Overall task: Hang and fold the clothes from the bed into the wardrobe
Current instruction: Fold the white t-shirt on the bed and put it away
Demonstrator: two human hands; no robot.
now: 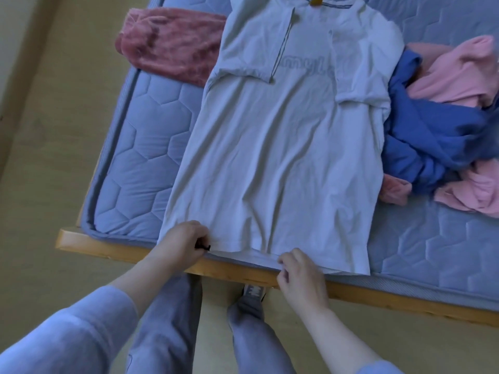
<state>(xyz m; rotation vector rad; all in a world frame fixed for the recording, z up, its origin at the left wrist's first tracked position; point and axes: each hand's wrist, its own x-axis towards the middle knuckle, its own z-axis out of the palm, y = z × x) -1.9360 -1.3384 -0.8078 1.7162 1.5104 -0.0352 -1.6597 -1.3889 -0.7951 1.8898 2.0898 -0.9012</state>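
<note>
A white T-shirt (283,147) lies flat on the bed, collar far from me, both sleeves folded inward over the chest. Its hem reaches the near edge of the mattress (140,157). My left hand (181,245) pinches the hem near its left corner with curled fingers. My right hand (299,276) pinches the hem further right, over the wooden bed frame (113,247). The wardrobe is out of view.
A fuzzy dark pink garment (167,44) lies left of the shirt's top. A blue garment (429,141) and a pale pink one (459,74) are heaped at the right. My legs and a grey shoe (252,292) stand by the frame on a tan floor.
</note>
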